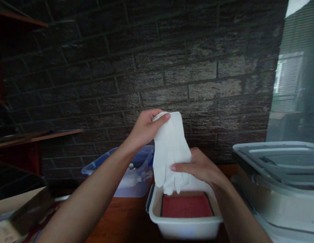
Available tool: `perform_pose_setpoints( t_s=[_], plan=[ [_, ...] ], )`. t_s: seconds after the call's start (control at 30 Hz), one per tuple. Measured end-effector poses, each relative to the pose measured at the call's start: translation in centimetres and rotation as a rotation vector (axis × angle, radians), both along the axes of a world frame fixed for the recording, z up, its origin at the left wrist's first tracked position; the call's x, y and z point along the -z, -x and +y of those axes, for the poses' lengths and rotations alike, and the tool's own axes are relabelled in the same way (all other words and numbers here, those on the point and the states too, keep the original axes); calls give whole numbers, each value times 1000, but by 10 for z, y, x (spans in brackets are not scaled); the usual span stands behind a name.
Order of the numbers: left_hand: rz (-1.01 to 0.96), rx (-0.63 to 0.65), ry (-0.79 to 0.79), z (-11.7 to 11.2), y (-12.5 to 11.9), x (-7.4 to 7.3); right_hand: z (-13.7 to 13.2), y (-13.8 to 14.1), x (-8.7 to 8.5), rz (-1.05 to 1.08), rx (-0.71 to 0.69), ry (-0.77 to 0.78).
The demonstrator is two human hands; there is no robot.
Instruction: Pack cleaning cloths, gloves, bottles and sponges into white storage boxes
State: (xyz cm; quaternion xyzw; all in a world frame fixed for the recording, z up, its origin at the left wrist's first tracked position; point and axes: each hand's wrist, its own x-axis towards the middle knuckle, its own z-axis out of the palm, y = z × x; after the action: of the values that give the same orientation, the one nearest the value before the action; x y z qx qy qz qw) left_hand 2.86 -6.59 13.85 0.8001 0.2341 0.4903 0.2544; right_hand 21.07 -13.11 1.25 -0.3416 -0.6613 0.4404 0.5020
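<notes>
A pair of white gloves (169,145) hangs upright between my hands, finger ends pointing down. My left hand (148,126) pinches the cuff at the top, thumb across the front. Lower down, my right hand (200,165) grips the right side, its thumb lying over the front and its other fingers hidden behind the cloth. Directly beneath the gloves stands a white plastic bin (187,224). Inside it lies a flat red item with dark edging (187,205).
Behind the bin to the left is a clear blue-rimmed tub (144,189) with pale items inside. Lidded storage boxes (281,189) stand at right. An open cardboard box (22,209) sits lower left, below a wooden shelf (55,135). A dark brick wall (157,67) closes off the back.
</notes>
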Motion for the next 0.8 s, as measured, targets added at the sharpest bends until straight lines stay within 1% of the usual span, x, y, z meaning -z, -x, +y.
perform_pose_setpoints(
  t_s=[0.07,0.13,0.23,0.3,0.37,0.47,0.53,0.67,0.8],
  plan=[
    [-35,-9,-2,4,3,-6,-5,-1,7,51,-35,48],
    [-54,-24,0,9,7,-9,-11,-2,13,111,-62,101],
    [-74,-44,31,18,17,-7,-19,-5,21,259,-58,171],
    [-93,-50,94,24,25,-1,-24,-7,23,375,-16,217],
    [-106,-54,175,29,32,6,-29,-10,24,450,58,254],
    [-85,-47,267,33,42,19,-34,-13,22,497,179,275],
    [-65,-38,307,34,47,27,-36,-13,19,512,224,282],
    [-64,-61,360,33,54,41,-36,-10,18,508,228,302],
    [-59,-104,374,34,57,57,-34,-8,23,485,246,347]
  ],
)
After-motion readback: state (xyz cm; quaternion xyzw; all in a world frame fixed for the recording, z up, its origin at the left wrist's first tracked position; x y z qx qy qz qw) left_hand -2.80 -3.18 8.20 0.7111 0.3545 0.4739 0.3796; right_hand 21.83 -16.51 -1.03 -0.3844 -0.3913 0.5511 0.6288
